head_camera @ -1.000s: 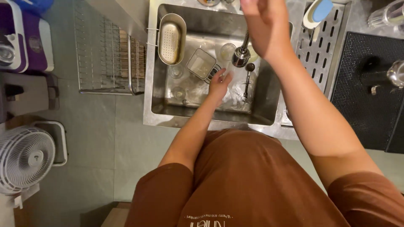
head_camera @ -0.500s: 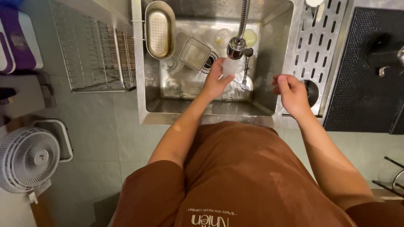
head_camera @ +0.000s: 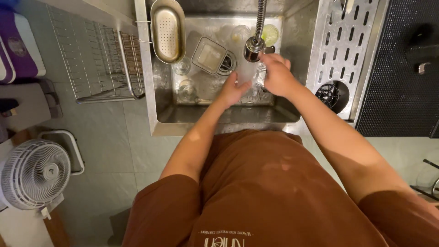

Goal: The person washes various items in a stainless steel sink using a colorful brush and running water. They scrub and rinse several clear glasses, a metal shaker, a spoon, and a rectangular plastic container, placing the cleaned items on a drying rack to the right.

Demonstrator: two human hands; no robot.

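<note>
Since half a second ago, the right hand [head_camera: 276, 75] has come off the sink's front edge and now sits over the basin, meeting the left hand [head_camera: 234, 89] under the faucet head [head_camera: 253, 48]. Both hands close on a clear glass [head_camera: 249, 75] held just beneath the spout (its outline is faint and partly lost in glare and water). Left fingers [head_camera: 232, 78] are curled against the glass's left side, pressed together. Right fingers [head_camera: 273, 59] are bent over the glass's right side and top; whether they grip the rim or reach inside cannot be told.

The glass is above the middle of the steel sink [head_camera: 155, 105], well clear of its front wall. Lying in the basin behind and left of the hands: a square clear container [head_camera: 209, 55], tilted, just beside the drain [head_camera: 227, 64]; two small glasses [head_camera: 183, 67] near the left wall; a pale green item [head_camera: 270, 34] at the back. An oval metal strainer basket [head_camera: 168, 29] hangs on the sink's left rim. A wire rack [head_camera: 98, 59] stands further left, a slotted metal drainboard [head_camera: 345, 41] to the right, and a white fan [head_camera: 34, 174] on the floor.
</note>
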